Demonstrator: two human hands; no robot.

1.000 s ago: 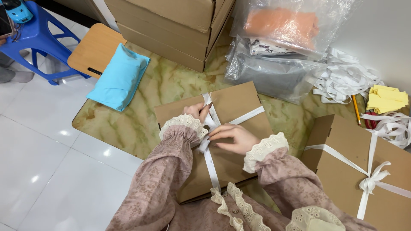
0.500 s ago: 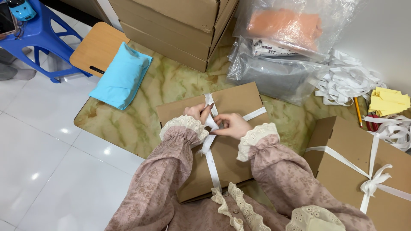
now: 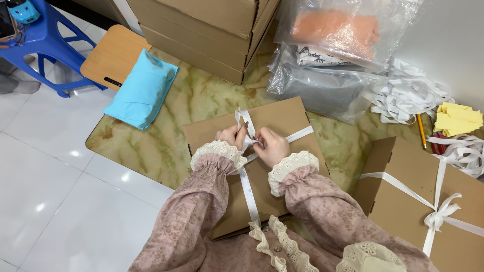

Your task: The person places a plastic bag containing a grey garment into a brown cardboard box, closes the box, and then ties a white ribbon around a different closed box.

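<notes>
Both hands meet mid-box [image 3: 282,166] on the table [image 3: 201,111]: left hand [image 3: 233,136] and right hand [image 3: 269,145] each pinched shut on the white ribbon [image 3: 248,186] where its bands cross, a loop standing up on the far side. Tied box [image 3: 428,201] near right, blue pouch [image 3: 141,89] far left, loose ribbon pile [image 3: 408,93] far right.

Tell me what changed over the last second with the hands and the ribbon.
The right hand moved in toward the left hand, and both now pinch the white ribbon at the crossing on the cardboard box. A ribbon loop stands up between them. The box, the blue pouch and the tied box stayed put.
</notes>
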